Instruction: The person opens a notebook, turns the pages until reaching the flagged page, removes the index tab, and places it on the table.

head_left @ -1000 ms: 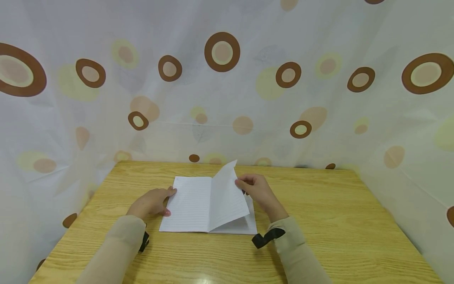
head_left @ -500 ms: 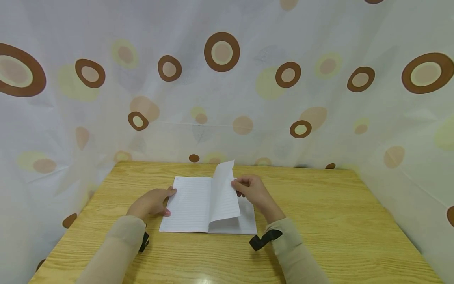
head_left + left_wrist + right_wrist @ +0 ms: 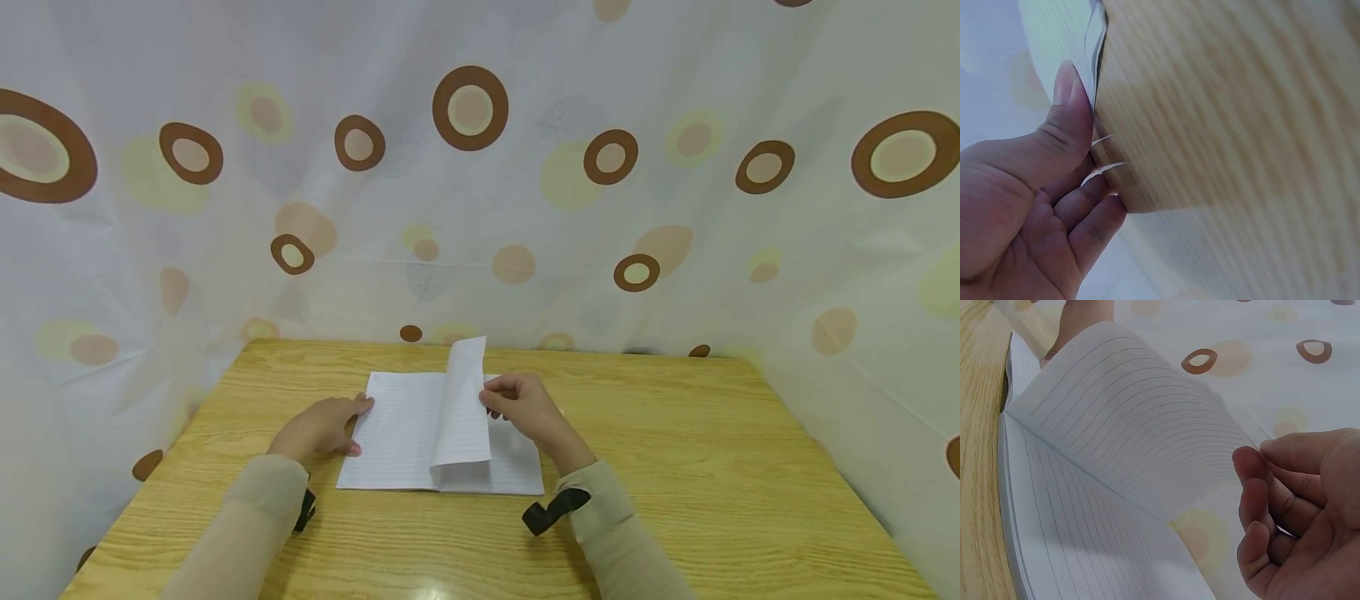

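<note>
An open lined notebook (image 3: 397,437) lies on the wooden table, its left page flat. My left hand (image 3: 318,425) rests at its left edge, thumb and fingertip spread apart on the margin. In the left wrist view the thumb (image 3: 1067,94) lies on the paper's edge. Between thumb and index finger, my right hand (image 3: 528,408) pinches the outer edge of a raised page (image 3: 463,412). That page stands up from the spine and bows over, as the right wrist view shows with its ruled underside (image 3: 1122,419). Beneath it the right-hand page (image 3: 1085,519) lies flat.
The wooden table (image 3: 705,467) extends around the notebook on all sides. A pale sheet (image 3: 555,275) with brown rings and dots hangs behind and at both sides. Black straps (image 3: 557,510) sit at both wrists over beige sleeves.
My right hand has moved left with the pinched page, which now stands more upright and curls nearer the spine. More of the right-hand page shows. My left hand stays in place.
</note>
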`<state>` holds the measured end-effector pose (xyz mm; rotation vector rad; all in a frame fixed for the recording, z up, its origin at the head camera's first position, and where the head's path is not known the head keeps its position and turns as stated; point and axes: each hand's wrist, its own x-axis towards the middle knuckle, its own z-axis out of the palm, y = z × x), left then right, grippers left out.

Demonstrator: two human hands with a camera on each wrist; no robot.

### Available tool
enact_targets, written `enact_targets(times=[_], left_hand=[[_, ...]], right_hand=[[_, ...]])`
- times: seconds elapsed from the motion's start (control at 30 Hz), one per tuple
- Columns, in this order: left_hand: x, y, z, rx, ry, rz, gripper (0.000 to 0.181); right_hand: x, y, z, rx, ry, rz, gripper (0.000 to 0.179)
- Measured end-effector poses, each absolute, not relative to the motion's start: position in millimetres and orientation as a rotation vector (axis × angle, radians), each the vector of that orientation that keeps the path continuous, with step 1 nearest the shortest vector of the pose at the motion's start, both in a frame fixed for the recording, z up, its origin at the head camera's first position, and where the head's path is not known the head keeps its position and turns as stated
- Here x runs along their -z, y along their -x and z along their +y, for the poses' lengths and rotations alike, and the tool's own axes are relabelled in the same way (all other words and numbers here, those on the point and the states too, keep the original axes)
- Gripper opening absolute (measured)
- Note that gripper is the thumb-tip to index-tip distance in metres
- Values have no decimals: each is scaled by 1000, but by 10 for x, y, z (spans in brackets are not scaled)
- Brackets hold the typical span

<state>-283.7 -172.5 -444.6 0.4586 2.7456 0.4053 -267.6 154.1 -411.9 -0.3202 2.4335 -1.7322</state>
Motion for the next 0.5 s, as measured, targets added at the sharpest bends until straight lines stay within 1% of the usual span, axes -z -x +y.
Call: enact_targets(times=[0.2, 0.5], left_hand=[[4446, 2835, -1724, -401, -474, 2749, 84], [4463, 2854, -1725, -406, -452, 2744, 85]], right_hand=[[4287, 2742, 1506, 1747, 314, 2433, 18], [4327, 2738, 1477, 1765, 364, 2419, 14]])
